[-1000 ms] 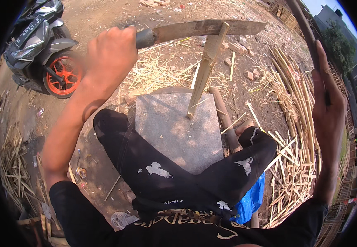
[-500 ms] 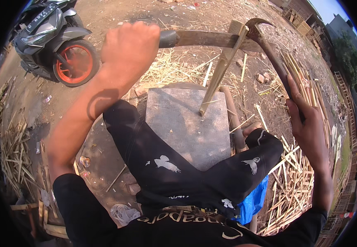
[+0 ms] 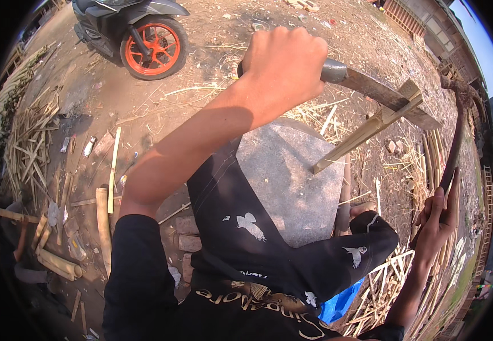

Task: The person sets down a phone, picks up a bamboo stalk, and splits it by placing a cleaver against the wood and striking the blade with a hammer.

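In the head view, my left hand grips the dark handle of a machete, its broad blade stretched out to the right. A split bamboo piece has the blade wedged across its upper end and leans to the right. Its lower tip rests on a grey slab between my legs. Out to the right, my right hand is wrapped round the long shaft of a hammer-like tool with a curved head, raised apart from the blade.
A motorbike with an orange wheel stands at far left. Split bamboo strips lie in a heap at my right, others at left. Bamboo poles lie left of my leg, and a blue bag near my right thigh.
The hammer-like tool has swung away from the blade, out to the right. The view has shifted; the bamboo leans further right, with the machete still in it.
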The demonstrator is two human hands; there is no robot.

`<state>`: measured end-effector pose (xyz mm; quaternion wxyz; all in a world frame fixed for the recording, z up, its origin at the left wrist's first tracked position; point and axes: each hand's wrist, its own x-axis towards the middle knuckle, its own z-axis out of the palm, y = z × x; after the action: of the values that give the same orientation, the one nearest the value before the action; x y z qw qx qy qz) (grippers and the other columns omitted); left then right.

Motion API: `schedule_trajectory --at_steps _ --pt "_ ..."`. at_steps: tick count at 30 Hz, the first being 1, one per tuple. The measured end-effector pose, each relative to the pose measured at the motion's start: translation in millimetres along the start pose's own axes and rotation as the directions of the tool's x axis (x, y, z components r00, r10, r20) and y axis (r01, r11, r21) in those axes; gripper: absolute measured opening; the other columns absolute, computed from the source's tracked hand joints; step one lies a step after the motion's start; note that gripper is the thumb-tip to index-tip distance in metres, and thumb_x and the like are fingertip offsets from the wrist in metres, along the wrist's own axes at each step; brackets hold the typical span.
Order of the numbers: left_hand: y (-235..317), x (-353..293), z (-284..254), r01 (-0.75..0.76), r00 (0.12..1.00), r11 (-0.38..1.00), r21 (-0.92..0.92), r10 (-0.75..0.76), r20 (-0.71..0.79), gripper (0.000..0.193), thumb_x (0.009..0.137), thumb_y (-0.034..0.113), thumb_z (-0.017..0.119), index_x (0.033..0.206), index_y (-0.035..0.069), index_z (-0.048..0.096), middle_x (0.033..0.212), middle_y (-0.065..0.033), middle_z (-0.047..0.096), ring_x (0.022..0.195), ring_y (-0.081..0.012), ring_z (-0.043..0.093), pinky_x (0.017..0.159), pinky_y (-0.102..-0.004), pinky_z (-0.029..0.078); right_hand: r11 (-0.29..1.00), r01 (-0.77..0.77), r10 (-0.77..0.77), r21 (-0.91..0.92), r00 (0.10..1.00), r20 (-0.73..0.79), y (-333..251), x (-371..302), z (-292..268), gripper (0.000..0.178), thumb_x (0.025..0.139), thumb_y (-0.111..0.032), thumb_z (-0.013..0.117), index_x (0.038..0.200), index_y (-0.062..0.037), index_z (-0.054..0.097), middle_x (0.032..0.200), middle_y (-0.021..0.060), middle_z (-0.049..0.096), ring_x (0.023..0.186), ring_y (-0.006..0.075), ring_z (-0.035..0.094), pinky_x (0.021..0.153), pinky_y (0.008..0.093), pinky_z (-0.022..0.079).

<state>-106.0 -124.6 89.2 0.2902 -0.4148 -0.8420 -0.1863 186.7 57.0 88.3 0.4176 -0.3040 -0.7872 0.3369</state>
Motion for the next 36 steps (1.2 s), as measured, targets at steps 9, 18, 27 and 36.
schedule_trajectory --at_steps 9,18,27,36 --pt "-7.8 39.6 10.2 0.014 0.999 0.964 -0.264 -0.005 0.034 0.026 0.069 0.015 0.062 0.085 -0.003 0.07 0.077 -0.0266 0.066 0.075 -0.0409 0.067 0.068 -0.0474 0.054 0.997 0.073 -0.074 -0.029 0.997 -0.028 16.7 0.8 -30.6 0.051 0.106 -0.013 0.046 0.154 -0.0083 0.032 0.065 -0.006 0.037 0.051 -0.001 0.029 0.043 0.0182 0.02" --pt "-6.9 45.7 34.2 -0.103 0.992 0.964 -0.244 0.081 -0.098 0.019 0.067 0.013 0.065 0.077 -0.002 0.07 0.075 -0.0239 0.067 0.076 -0.0388 0.068 0.069 -0.0459 0.054 0.997 -0.07 0.071 -0.035 0.997 0.016 41.6 -3.1 -25.9 0.05 0.105 -0.012 0.046 0.153 -0.0086 0.034 0.063 -0.0077 0.035 0.051 -0.0018 0.028 0.042 0.0181 0.018" --pt "-15.1 42.5 48.7 -0.197 0.97 0.961 -0.193 0.163 -0.181 0.019 0.067 0.014 0.065 0.077 0.0 0.072 0.07 -0.0216 0.066 0.067 -0.037 0.067 0.066 -0.0437 0.054 0.939 -0.338 0.344 -0.066 0.925 0.16 50.2 -8.5 -22.0 0.049 0.105 -0.016 0.048 0.152 -0.0124 0.038 0.061 -0.0091 0.033 0.047 -0.002 0.027 0.039 0.0173 0.018" --pt "2.5 45.0 43.3 -0.051 0.998 0.97 -0.236 0.044 -0.038 0.023 0.074 0.014 0.064 0.091 0.0 0.069 0.088 -0.0236 0.068 0.081 -0.0405 0.067 0.073 -0.0479 0.054 0.971 -0.239 0.239 0.01 0.97 0.047 48.8 -11.4 -40.3 0.05 0.105 -0.013 0.047 0.153 -0.0095 0.035 0.06 -0.0095 0.033 0.048 -0.0017 0.027 0.039 0.0176 0.018"
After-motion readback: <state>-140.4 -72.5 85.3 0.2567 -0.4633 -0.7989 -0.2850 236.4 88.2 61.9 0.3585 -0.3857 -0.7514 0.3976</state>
